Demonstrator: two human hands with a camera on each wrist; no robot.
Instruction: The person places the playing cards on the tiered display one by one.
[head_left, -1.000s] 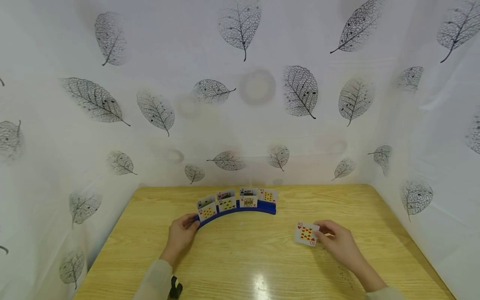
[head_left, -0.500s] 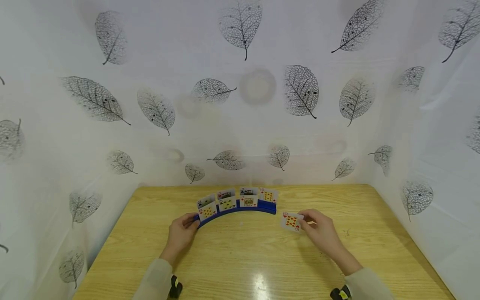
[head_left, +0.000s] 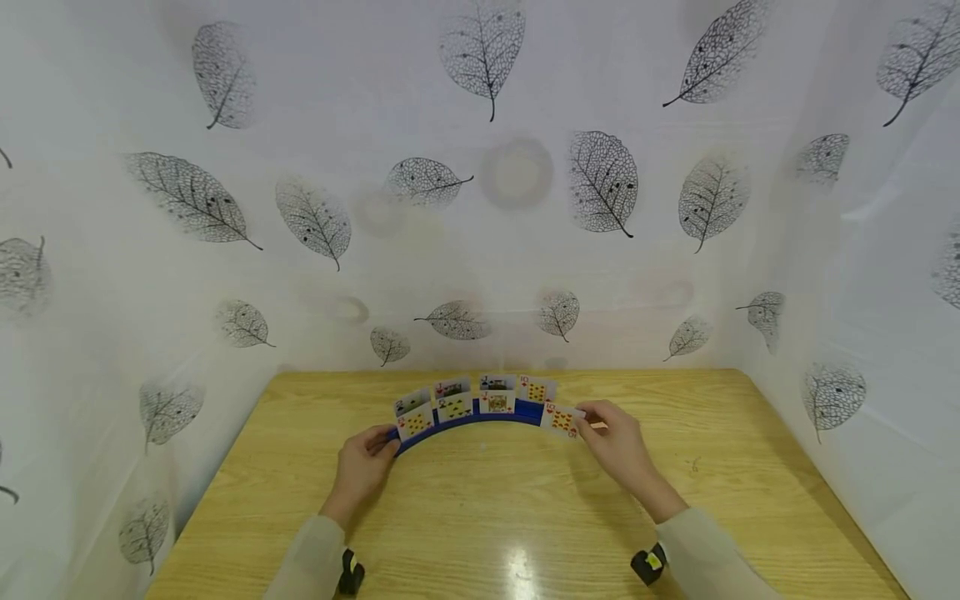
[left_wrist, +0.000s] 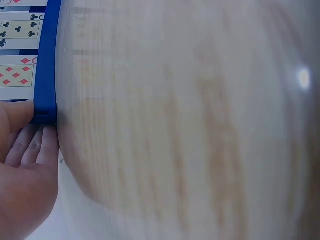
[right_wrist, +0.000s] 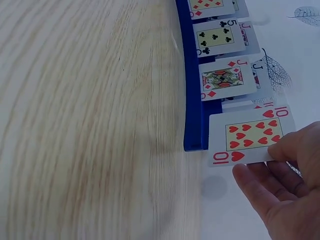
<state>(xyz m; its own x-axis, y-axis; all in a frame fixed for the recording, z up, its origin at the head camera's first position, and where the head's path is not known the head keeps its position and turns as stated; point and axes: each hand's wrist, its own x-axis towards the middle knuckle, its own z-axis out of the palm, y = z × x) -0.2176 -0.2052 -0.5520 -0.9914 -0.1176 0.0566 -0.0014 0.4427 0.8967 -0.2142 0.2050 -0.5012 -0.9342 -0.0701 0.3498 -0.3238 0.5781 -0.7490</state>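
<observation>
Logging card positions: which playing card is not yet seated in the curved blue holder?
The ten of hearts, pinched by the right hand just off the holder's end.

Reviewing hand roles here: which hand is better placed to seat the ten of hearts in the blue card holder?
Right, most likely. The right hand already pinches the ten of hearts at the right end of the blue card holder. The left hand is at its far left end, touching it there.
</observation>
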